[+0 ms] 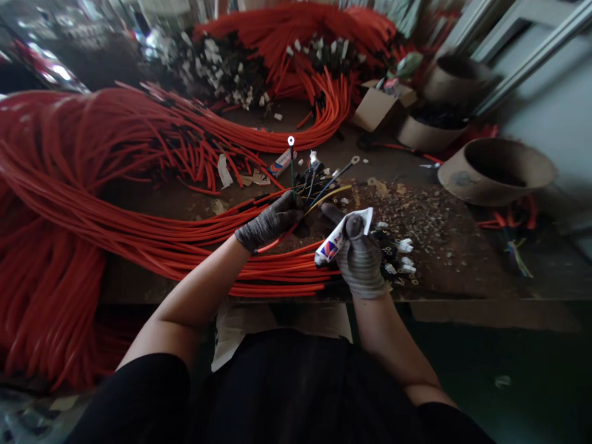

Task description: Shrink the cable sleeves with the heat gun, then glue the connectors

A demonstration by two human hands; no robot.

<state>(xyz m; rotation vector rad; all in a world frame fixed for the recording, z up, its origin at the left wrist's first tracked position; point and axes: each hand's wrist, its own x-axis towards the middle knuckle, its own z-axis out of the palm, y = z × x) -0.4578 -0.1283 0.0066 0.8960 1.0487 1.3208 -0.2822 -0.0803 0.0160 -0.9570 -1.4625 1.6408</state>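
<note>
My left hand, in a grey glove, is closed round the end of an orange cable. Thin wires with ring terminals fan out from its fist, one standing upright. My right hand, also gloved, grips a small white tube with a red and blue label. The tube's nozzle end points toward the wires, close to them. Both hands hover just above the dark workbench.
Big bundles of orange cable cover the left and back of the bench. Another small tube lies behind the wires. Small white connectors and scraps litter the right. Round tubs and a cardboard box stand at back right.
</note>
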